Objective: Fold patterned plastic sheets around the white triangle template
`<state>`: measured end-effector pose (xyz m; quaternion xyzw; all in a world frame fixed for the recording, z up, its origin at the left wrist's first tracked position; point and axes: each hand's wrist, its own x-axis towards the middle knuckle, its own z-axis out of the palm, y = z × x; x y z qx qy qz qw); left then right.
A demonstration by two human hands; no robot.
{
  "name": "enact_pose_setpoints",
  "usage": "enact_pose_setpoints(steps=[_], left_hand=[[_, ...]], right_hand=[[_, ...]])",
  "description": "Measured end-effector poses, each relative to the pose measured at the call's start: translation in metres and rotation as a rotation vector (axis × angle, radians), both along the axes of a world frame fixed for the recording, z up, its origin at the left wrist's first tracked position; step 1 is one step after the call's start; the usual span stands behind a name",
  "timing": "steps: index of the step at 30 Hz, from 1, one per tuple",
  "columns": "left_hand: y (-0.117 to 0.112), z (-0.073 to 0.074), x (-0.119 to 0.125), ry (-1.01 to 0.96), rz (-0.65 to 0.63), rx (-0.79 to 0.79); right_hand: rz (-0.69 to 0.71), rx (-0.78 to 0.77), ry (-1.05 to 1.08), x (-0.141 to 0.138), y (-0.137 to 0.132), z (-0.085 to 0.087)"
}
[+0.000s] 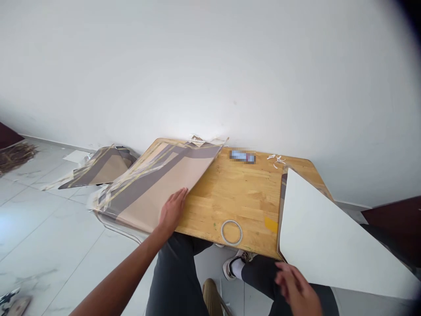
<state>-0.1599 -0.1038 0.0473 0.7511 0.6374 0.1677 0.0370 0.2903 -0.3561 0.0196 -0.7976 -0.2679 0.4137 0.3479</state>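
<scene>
Hands well apart. My left hand (171, 211) lies on the taped patterned sheet (149, 193), overhanging the wooden worktop's (237, 197) left edge; my right hand (294, 287) sits at the white card's (335, 237) lower edge, grip unclear, by the right corner.

The head-worn camera looks forward and down, close over a wooden table (237, 197).

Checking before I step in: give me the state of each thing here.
wooden tabletop, bearing tape scraps
patterned sheet, taped, overhanging the edge
white board, tilted, overhanging the edge
tape roll, lying flat
left hand, open on the sheet
right hand, curled at the board's edge
</scene>
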Motion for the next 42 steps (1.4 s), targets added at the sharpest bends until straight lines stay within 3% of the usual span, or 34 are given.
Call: enact_pose_setpoints(steps=[4, 6, 9, 11, 16, 20, 22, 25, 29, 34, 39, 42], left_hand=[[-0.052, -0.011, 0.025, -0.049, -0.221, -0.001], [-0.075, -0.022, 0.035, -0.034, -0.342, -0.017], [-0.096, -0.037, 0.044, 0.015, -0.457, -0.042], [-0.1, -0.044, 0.045, 0.032, -0.52, -0.074], [-0.088, -0.051, 0.036, 0.017, -0.651, -0.098], [-0.066, -0.045, 0.022, 0.0, -0.734, -0.075], [-0.058, -0.039, 0.016, -0.013, -0.788, -0.087], [-0.054, -0.031, 0.014, -0.042, -0.824, -0.129], [-0.064, -0.035, 0.025, -0.072, -0.671, -0.118], [-0.08, -0.053, 0.042, -0.055, -0.442, -0.057], [-0.083, -0.061, 0.04, -0.054, -0.376, -0.056], [-0.08, -0.06, 0.031, -0.079, -0.386, -0.064]], right_hand=[[0.167, 0.281, 0.312, -0.094, 0.078, 0.028], [0.183, 0.335, 0.461, -0.126, 0.122, 0.037], [0.083, 0.284, 0.442, -0.14, 0.166, 0.031], [0.029, 0.238, 0.344, -0.131, 0.176, 0.017], [-0.029, 0.116, 0.251, -0.098, 0.157, -0.018], [0.131, 0.069, 0.127, -0.093, 0.124, -0.023], [0.282, 0.145, -0.065, -0.097, 0.103, -0.026], [0.483, 0.389, -0.367, -0.108, 0.075, -0.037], [0.604, 0.645, -0.562, -0.124, 0.061, -0.052], [0.649, 0.706, -0.616, -0.131, 0.061, -0.057], [0.785, 0.715, -0.588, -0.134, 0.038, -0.04], [0.777, 0.732, -0.534, -0.13, 0.022, -0.022]])
